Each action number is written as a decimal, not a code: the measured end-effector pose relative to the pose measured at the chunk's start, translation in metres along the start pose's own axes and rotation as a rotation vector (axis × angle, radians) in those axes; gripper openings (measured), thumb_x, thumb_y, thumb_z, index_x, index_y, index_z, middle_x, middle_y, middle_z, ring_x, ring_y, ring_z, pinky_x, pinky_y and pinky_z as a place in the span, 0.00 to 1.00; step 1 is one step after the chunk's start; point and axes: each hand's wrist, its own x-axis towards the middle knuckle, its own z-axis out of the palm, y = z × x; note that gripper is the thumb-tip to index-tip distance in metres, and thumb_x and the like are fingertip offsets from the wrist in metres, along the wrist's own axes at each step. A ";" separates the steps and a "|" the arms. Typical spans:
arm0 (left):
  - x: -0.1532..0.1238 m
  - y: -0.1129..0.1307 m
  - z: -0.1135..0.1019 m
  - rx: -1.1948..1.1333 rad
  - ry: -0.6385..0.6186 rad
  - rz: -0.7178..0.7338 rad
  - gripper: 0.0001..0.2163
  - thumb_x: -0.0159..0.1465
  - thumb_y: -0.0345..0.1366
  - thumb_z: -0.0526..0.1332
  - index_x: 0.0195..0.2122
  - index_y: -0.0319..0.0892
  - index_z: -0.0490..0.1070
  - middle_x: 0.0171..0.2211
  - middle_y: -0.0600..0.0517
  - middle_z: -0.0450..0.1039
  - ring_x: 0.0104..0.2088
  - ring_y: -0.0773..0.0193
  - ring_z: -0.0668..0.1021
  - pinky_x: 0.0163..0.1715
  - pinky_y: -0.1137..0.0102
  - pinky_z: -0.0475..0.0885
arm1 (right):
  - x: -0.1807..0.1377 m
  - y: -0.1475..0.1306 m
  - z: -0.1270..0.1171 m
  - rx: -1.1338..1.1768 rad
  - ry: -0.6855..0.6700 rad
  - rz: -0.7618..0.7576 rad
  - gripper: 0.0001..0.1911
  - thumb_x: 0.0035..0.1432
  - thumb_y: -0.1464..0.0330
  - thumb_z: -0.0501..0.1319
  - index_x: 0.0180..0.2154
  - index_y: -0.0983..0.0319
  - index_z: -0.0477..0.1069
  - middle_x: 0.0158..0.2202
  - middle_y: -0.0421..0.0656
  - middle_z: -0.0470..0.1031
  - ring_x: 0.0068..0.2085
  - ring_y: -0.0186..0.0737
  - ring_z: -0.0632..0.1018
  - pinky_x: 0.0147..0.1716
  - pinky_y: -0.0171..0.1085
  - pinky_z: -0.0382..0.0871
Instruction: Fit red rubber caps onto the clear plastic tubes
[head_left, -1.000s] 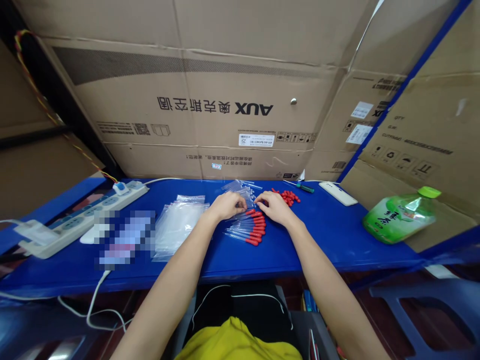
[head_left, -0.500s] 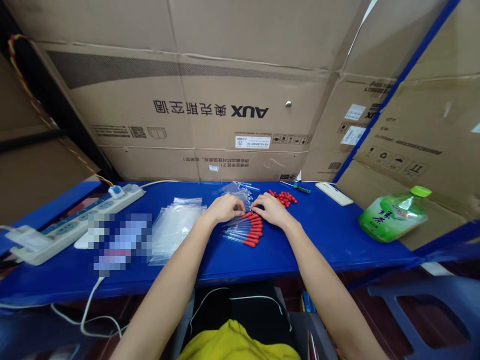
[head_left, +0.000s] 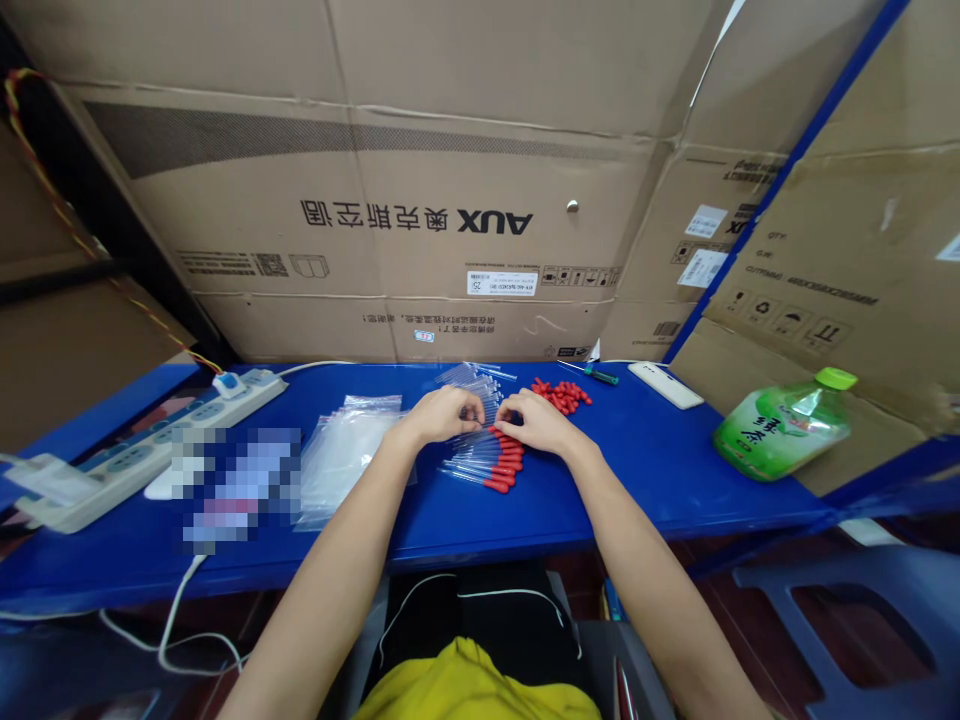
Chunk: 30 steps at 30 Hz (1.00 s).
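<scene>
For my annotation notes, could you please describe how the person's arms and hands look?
Both forearms are bare, no sleeves showing. The left hand and right hand wear no gloves, and no watch, ring or bracelet shows. A yellow garment shows at the bottom edge.

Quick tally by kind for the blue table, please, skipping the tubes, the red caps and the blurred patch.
Green bottle: 1
Screwdriver: 1
White flat device: 1
Power strip: 1
Stack of clear bags: 1
Total: 5
</scene>
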 end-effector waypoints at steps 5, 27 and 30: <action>0.000 0.005 -0.001 0.037 -0.053 -0.029 0.06 0.58 0.36 0.68 0.37 0.50 0.83 0.34 0.54 0.82 0.34 0.63 0.79 0.31 0.72 0.65 | 0.000 0.000 -0.001 -0.019 0.007 0.008 0.04 0.64 0.68 0.65 0.35 0.59 0.78 0.34 0.42 0.79 0.41 0.42 0.73 0.43 0.38 0.64; 0.005 0.003 0.003 -0.134 0.247 0.097 0.10 0.68 0.40 0.59 0.35 0.43 0.76 0.37 0.46 0.78 0.37 0.57 0.77 0.40 0.67 0.68 | 0.005 -0.005 0.004 -0.001 0.150 0.030 0.06 0.69 0.66 0.61 0.43 0.58 0.77 0.36 0.43 0.78 0.41 0.42 0.75 0.43 0.38 0.65; 0.008 0.009 0.000 -0.379 0.387 -0.030 0.13 0.67 0.45 0.62 0.33 0.42 0.76 0.33 0.48 0.76 0.34 0.59 0.75 0.37 0.67 0.67 | 0.007 -0.006 0.003 0.066 0.304 0.047 0.06 0.69 0.66 0.61 0.41 0.58 0.77 0.38 0.43 0.79 0.39 0.41 0.76 0.43 0.38 0.67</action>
